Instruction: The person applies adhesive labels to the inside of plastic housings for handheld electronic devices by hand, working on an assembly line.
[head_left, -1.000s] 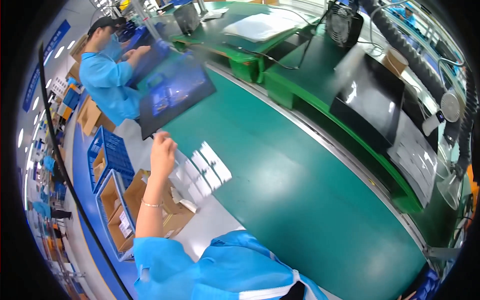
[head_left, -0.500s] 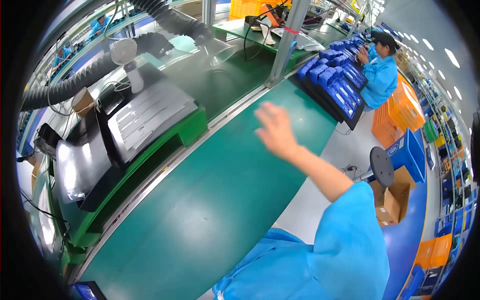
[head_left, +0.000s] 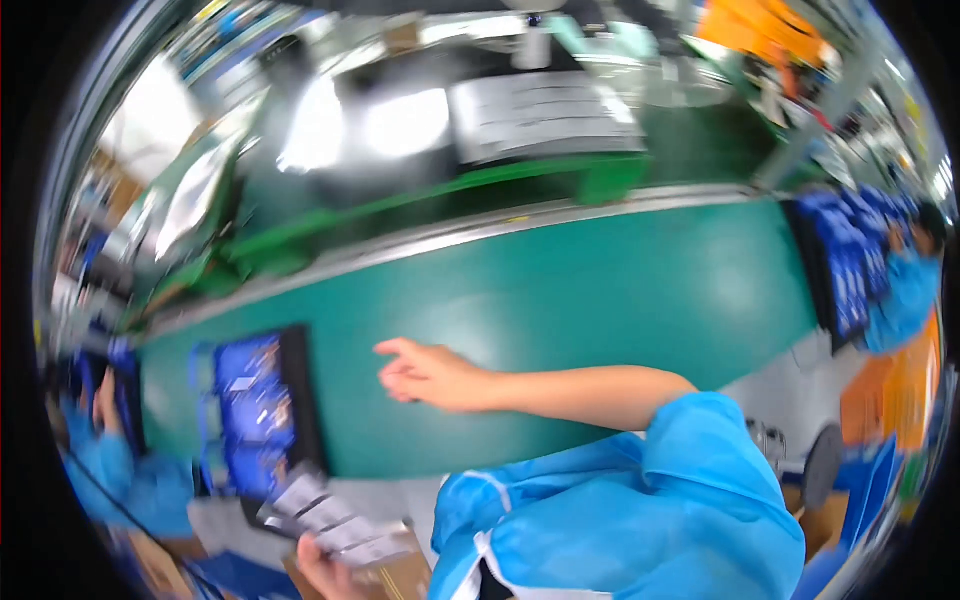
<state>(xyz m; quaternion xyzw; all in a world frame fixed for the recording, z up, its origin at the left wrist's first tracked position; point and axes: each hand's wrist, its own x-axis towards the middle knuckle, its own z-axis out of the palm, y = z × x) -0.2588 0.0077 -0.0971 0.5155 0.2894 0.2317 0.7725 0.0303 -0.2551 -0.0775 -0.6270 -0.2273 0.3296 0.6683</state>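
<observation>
My right hand [head_left: 432,376] hovers over the green work surface [head_left: 520,290] with nothing in it; the forefinger points left and the other fingers are loosely bent. Low at the left, my left hand [head_left: 328,574] grips a strip sheet [head_left: 338,522] with a row of pale grey rectangles; motion blur hides its exact kind. Just beyond the sheet, a black tray [head_left: 305,400] lies on the surface at the left, carrying blue parts [head_left: 257,410] with small pale and brown pieces in them.
Another black tray with blue parts [head_left: 848,255] stands at the right end, beside a co-worker [head_left: 900,300] in blue. A second co-worker [head_left: 130,475] sits at the far left. Behind runs a raised green shelf [head_left: 450,190]. A cardboard box [head_left: 400,575] is below the sheet.
The view has swung left. The left tray, my left hand and its sheet have come into sight. My right hand has moved from toward the right-hand trays to mid-surface, fingers less spread.
</observation>
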